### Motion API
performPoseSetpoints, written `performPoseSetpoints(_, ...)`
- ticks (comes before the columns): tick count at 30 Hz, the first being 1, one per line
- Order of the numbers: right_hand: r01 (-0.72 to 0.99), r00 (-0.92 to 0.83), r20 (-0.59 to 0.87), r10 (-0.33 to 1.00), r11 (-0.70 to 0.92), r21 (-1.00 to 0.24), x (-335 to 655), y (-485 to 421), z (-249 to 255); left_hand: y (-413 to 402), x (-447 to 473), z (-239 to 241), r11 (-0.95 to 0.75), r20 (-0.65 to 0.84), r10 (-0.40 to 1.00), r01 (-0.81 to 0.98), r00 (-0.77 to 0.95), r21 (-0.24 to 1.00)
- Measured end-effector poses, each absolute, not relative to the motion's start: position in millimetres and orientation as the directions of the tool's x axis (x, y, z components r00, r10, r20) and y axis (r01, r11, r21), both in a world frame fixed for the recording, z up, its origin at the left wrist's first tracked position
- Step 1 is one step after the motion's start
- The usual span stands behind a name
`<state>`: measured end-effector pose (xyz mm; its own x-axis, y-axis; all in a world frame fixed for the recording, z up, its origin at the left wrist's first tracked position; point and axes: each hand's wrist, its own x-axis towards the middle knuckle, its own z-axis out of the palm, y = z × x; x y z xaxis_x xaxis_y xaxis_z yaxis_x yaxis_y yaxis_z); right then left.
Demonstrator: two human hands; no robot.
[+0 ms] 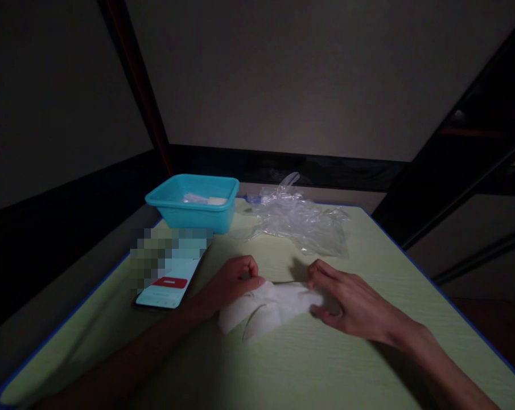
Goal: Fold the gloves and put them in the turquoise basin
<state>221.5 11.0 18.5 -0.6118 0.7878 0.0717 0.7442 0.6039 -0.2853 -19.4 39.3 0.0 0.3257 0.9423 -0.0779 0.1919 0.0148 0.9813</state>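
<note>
A white glove (266,307) lies flat on the pale green table (368,353), near the middle. My left hand (231,279) pinches the glove's left upper edge with curled fingers. At the glove's right end, my right hand (346,299) presses down and grips it with bent fingers. Both forearms reach in from the near edge.
A phone (172,282) with a lit screen lies left of my left hand. Behind it stands a turquoise plastic tub (193,213) holding small white items. A crumpled clear plastic bag (300,222) lies at the back middle. The table has a blue rim; dark walls surround it.
</note>
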Motion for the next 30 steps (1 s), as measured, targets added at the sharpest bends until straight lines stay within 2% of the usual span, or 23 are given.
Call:
performPoseSetpoints(7, 0.731, -0.662, 0.094, 0.743, 0.668, -0.135, 226.5, 12.5, 13.5, 41.0, -20.3, -5.0, 0.034, -0.078, 0.95, 0.151, 0.302, 0.988)
performPoseSetpoints(14, 0.713, -0.681, 0.188, 0.708, 0.7, -0.053, 225.9, 15.2, 14.2, 40.0, -20.3, 2.9, -0.003, -0.015, 0.972, 0.076, 0.233, 0.997)
performPoseSetpoints(18, 0.726, -0.617, 0.304, 0.726, 0.674, -0.137, 228.1, 14.9, 19.1, 38.8, -22.5, 9.2, -0.066, 0.054, 0.984, 0.061, 0.168, 0.996)
performPoseSetpoints(24, 0.747, -0.409, 0.471, 0.781, 0.584, -0.319, 230.2, 13.8, 21.3, 34.3, -28.3, 23.7, -0.222, 0.216, 0.972, 0.051, 0.095, 0.974)
performPoseSetpoints(30, 0.704, -0.24, 0.515, 0.823, 0.513, -0.491, 227.5, 10.4, 26.3, 36.3, -29.8, 29.1, -0.221, 0.229, 0.968, -0.083, 0.105, 0.972)
